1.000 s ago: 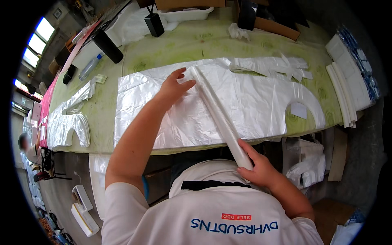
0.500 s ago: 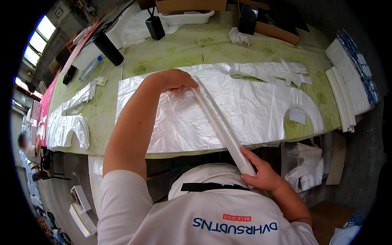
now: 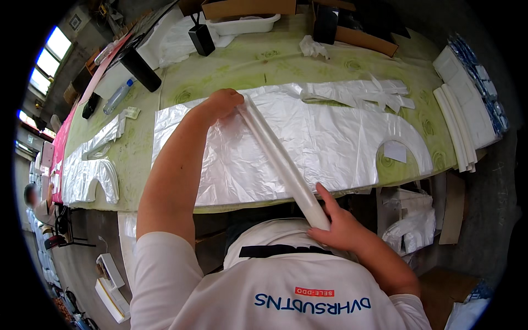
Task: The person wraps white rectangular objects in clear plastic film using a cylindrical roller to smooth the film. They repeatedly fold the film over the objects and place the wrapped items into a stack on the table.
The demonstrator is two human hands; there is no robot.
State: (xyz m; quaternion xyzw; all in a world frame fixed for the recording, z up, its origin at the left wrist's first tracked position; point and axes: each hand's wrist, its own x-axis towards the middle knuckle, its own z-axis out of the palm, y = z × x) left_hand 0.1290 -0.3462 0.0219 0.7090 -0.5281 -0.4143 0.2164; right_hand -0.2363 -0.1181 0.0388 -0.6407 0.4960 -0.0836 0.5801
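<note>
A long narrow roll of whitish translucent plastic film slants across the front of the table, its near end past the edge and close to my body. My left hand is closed on its far end, with the fingertips partly hidden. At the near end, my right hand grips the roll between thumb and fingers, the forefinger sticking up beside it. Beneath the roll, a stack of flat, shiny white plastic aprons lies spread out, with a curved cutout at the right and loose straps along the far side.
Another folded plastic apron lies at the left. Behind it are a clear bottle and a black cylinder. A black box-shaped object, a white tray and cardboard boxes stand at the back. White rolls lie at the right edge.
The roll and both hands have shifted slightly left. My right forefinger now stands further off the roll. The whole view has also moved a little.
</note>
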